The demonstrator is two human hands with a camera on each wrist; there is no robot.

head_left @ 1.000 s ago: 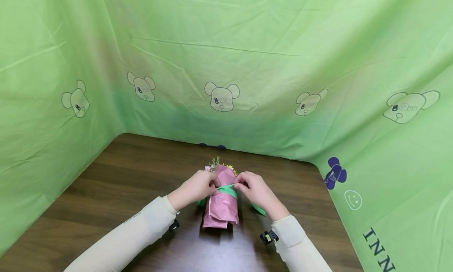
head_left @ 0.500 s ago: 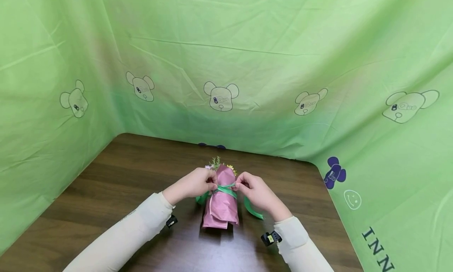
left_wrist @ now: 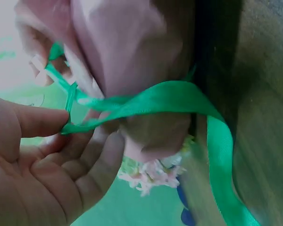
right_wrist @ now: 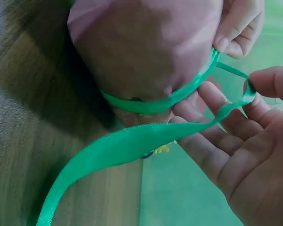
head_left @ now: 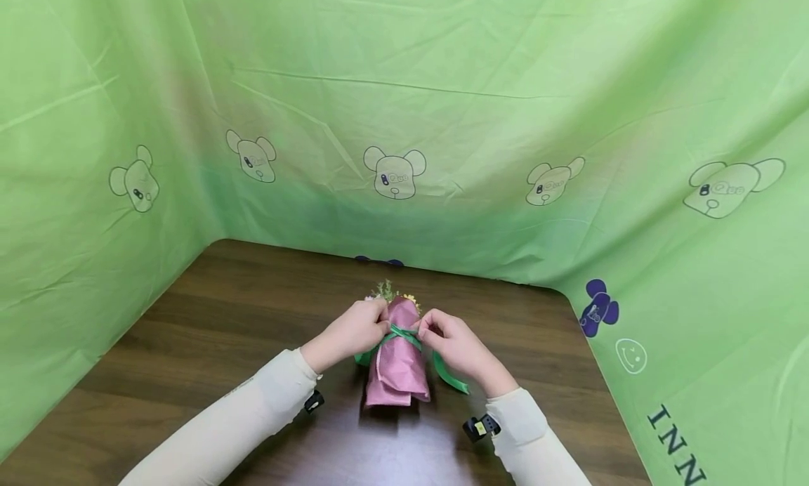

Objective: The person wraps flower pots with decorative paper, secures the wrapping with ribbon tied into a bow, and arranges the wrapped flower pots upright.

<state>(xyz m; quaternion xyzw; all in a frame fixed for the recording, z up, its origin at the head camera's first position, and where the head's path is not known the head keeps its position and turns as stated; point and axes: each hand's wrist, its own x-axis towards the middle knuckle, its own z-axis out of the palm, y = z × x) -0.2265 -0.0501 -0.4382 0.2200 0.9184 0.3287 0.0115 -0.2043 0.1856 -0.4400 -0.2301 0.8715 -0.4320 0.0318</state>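
A bouquet in pink wrapping paper (head_left: 401,370) lies on the table between my hands, its small flowers (head_left: 411,300) pointing away from me. A green satin ribbon (right_wrist: 132,143) runs around the wrapping and crosses over its top. On the left, my left hand (head_left: 354,331) pinches the ribbon between thumb and finger, as the left wrist view shows. My right hand (head_left: 455,338) pinches another part of the ribbon at the bouquet's right side. Loose ribbon tails hang down on both sides. Pale pink blossoms (left_wrist: 153,174) show beyond the paper's edge.
The brown wooden table (head_left: 253,289) extends around the bouquet. A green printed cloth (head_left: 392,107) stands as a wall behind it and along both sides. Dark devices sit on both wrists, one being the right wrist camera (head_left: 482,428).
The ribbon's crossing has drawn up into a narrower X over the wrapping. My hands shifted slightly, and the bouquet's near end moved a little right. The right ribbon tail swung inward.
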